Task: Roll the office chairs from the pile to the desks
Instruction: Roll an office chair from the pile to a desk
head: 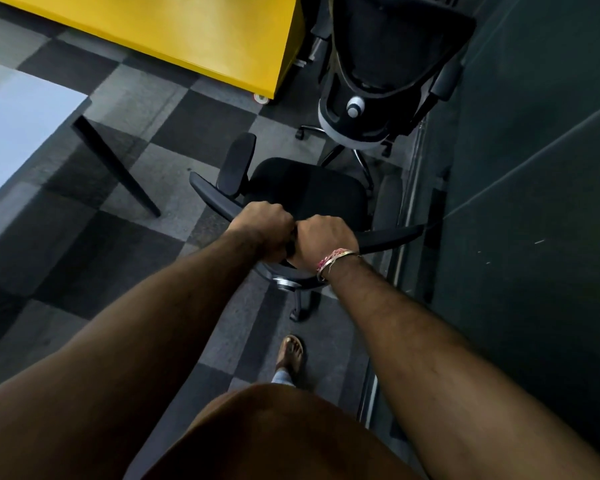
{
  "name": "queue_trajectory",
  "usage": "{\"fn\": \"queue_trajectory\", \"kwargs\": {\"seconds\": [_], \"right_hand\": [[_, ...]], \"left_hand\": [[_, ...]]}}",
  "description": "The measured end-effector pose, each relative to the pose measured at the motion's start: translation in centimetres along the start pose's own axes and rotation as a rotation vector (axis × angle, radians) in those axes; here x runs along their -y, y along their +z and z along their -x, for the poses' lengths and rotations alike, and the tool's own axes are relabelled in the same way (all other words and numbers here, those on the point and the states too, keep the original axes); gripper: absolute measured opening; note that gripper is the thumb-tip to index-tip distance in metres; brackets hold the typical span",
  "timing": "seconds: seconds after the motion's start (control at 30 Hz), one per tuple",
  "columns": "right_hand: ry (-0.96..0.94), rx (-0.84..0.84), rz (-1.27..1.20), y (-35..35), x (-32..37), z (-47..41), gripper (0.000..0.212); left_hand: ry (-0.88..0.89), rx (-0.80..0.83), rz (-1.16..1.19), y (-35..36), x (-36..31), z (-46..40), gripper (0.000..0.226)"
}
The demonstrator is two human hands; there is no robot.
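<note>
A black office chair [309, 192] stands on the carpet right in front of me, its seat facing away and its curved backrest top toward me. My left hand [262, 225] and my right hand [323, 237] grip the top edge of that backrest side by side, fingers curled over it. One armrest [236, 164] sticks up at the chair's left; a caster [297, 313] shows below the backrest. A second black office chair [388, 64] with a white-grey frame stands just beyond, close to the dark wall.
A yellow cabinet on wheels [205, 36] fills the upper left. A white desk [18, 116] with a black slanted leg [118, 168] stands at the left. A dark glass wall [534, 202] runs along the right. My sandalled foot [291, 355] is on the checkered carpet.
</note>
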State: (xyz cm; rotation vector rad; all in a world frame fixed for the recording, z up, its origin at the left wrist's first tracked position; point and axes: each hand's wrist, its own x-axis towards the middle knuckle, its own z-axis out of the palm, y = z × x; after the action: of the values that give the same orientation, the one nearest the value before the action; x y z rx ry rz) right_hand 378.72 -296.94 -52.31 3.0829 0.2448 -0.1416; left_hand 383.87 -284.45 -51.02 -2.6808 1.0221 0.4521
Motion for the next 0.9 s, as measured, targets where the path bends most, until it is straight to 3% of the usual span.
{"fn": "queue_trajectory", "kwargs": {"seconds": [0.4,0.9], "right_hand": [[-0.073,-0.021,0.012,1.5,9.1,6.8,0.030],[-0.383,-0.017,0.058,0.4,17.4,9.7,0.032]], "left_hand": [[-0.115,-0.025,0.063,4.8,-0.9,12.2,0.025],[-0.381,0.024,0.172,8.1,-0.1,23.0,0.022]]}}
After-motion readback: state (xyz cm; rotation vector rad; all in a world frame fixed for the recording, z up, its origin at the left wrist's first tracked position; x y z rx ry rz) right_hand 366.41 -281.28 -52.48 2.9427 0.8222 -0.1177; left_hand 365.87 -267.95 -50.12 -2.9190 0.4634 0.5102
